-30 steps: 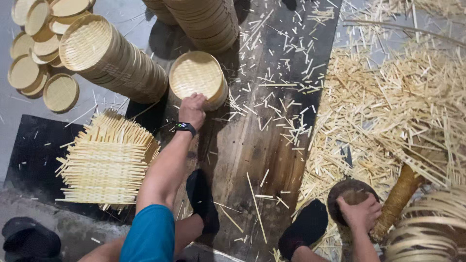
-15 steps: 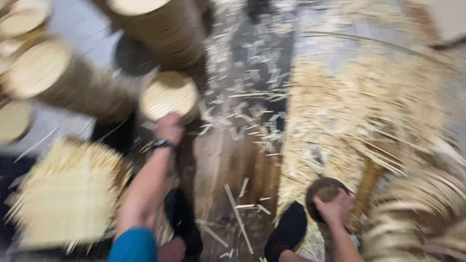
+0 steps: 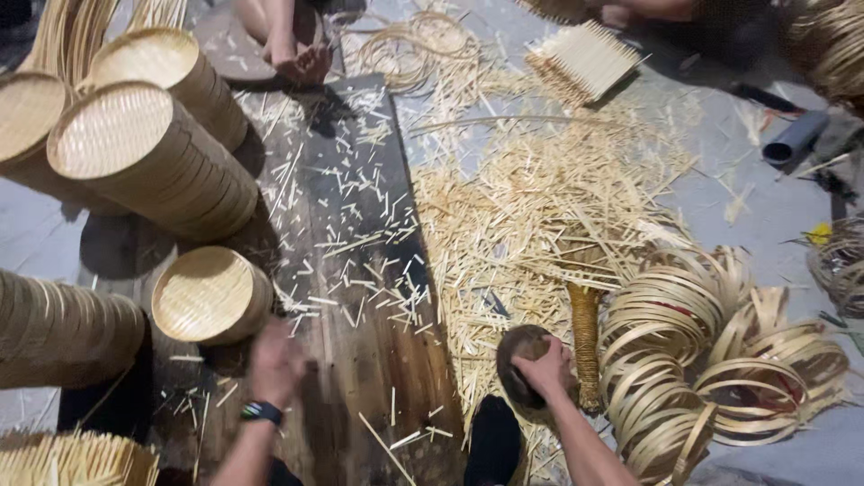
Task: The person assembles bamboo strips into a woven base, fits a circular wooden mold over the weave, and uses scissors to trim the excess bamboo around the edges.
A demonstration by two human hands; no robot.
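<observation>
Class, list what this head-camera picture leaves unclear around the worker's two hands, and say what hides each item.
- Left hand: motion-blurred, so its fingers and whether it touches the small woven basket cannot be told.
- Dark round object: the right hand covers much of it; its kind is unclear.
- Woven mat: cut off by the bottom-left corner.
- Another person's bare foot: the rest lies beyond the top edge.

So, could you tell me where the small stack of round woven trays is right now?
In the head view, the small stack of woven trays sits lower left on the dark wooden board, just above the left hand.
</observation>
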